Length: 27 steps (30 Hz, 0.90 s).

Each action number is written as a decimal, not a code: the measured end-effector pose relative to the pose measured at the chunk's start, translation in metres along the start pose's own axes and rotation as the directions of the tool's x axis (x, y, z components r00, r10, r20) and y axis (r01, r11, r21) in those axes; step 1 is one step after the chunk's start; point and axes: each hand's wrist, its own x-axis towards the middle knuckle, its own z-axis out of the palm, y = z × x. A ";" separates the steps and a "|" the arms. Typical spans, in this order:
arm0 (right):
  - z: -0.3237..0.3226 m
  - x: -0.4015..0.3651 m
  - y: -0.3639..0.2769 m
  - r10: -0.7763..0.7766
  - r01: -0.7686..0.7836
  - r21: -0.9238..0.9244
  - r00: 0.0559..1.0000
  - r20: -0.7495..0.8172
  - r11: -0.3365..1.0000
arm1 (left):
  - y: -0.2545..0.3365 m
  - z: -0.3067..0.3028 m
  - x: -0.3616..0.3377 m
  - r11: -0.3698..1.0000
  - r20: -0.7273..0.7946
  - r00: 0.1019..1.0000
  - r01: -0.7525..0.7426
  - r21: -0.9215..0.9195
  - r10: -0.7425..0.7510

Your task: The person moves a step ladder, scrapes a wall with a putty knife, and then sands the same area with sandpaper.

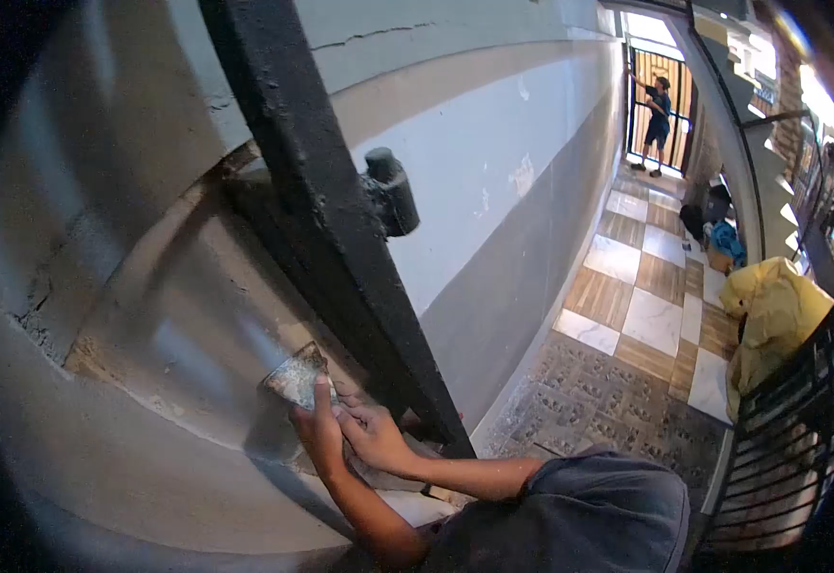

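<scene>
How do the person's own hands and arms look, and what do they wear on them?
The left hand and the right hand are bare, with no gloves. No watch or bracelet can be seen at the wrists. The right sleeve is dark grey, loose and short, of plain cloth with soft folds. The left sleeve cannot be made out clearly.
</scene>
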 end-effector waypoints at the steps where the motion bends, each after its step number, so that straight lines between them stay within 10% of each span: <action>1: -0.001 -0.001 -0.004 0.005 -0.005 0.004 1.000 -0.016 1.000 | -0.004 -0.001 0.004 0.999 -0.048 0.999 -0.022 0.029 0.023; 13: -0.004 0.001 -0.003 -0.054 0.053 0.040 0.998 0.043 0.998 | 0.017 0.007 -0.010 0.993 -0.001 0.998 -0.058 -0.104 0.058; 23: -0.003 -0.004 -0.016 -0.023 0.023 0.028 1.000 0.005 0.999 | 0.005 0.001 -0.001 0.988 -0.095 0.994 -0.031 0.154 0.045; 27: 0.003 -0.003 -0.016 -0.085 0.086 0.016 0.995 -0.061 0.996 | 0.031 0.005 -0.015 0.995 0.027 0.997 -0.074 -0.068 0.076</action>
